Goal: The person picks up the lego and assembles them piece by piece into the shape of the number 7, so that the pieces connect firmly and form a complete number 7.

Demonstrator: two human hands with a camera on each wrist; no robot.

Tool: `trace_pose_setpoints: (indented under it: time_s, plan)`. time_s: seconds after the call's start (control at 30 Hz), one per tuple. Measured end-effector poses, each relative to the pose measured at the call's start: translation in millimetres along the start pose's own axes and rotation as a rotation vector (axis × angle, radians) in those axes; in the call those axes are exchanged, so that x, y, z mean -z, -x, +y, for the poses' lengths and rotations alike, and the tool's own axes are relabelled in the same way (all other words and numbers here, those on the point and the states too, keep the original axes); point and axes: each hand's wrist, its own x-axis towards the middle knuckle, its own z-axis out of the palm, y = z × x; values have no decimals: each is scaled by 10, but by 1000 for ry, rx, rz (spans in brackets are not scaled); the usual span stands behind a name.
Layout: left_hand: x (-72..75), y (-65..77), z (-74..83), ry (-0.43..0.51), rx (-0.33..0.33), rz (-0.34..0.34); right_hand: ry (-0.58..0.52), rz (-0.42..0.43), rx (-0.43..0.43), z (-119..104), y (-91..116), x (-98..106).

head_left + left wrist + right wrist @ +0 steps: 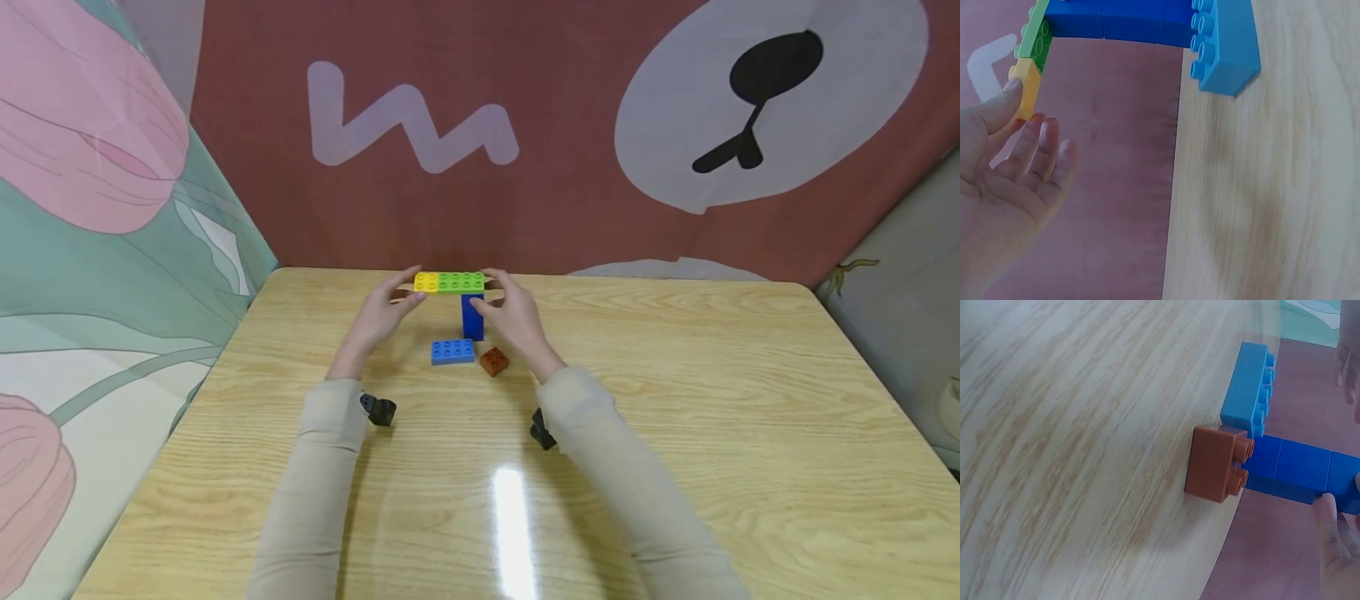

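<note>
A tower of dark blue bricks (472, 318) stands upright on the table. Across its top lies a green brick (461, 282), reaching out to the left, and a yellow brick (426, 282) adjoins the green one's left end. My left hand (377, 318) pinches the yellow brick between thumb and fingers, as the left wrist view also shows. With the thumb on the upper blue brick (1342, 481), my right hand (519, 317) grips the tower's top; its other fingers are partly hidden behind. A light blue brick (452, 352) and a brown brick (494, 362) lie in front of the tower.
The wooden table (712, 400) ends at a reddish-brown cloth backdrop (555, 208) just behind the tower. Black wrist devices (378, 410) show beneath both sleeves. Light glares off the tabletop near the front.
</note>
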Motion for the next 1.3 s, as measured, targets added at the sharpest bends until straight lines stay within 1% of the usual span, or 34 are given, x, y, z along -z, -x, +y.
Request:
trace_pose_setpoints:
  time_s: [0.17,0.33,0.5,0.63,0.73,0.83,0.97,1.03,1.1,1.17,1.3]
  plan:
    - [51,-4,-35,-8,6,1,-26,-31,-6,-10,-9,-38]
    - [86,-10,-64,4,23,-3,-69,-60,-21,-3,-19,-63]
    - [104,4,-52,14,26,-8,-95,-88,-47,10,-18,-65]
    - [111,19,-41,13,20,-14,-91,-109,-70,52,14,-66]
    - [114,23,-46,7,15,-16,-64,-125,-63,100,57,-68]
    - [114,22,-55,2,14,-15,-19,-152,-13,152,107,-74]
    - [113,17,-64,-1,17,-15,39,-228,84,226,167,-85]
    - [113,17,-64,2,17,-15,57,-279,109,248,190,-94]
    - [112,19,-65,4,17,-15,80,-321,108,265,208,-108]
    - [111,22,-66,6,13,-15,108,-345,100,272,219,-123]
    - [109,21,-71,9,9,-13,158,-352,103,277,222,-153]
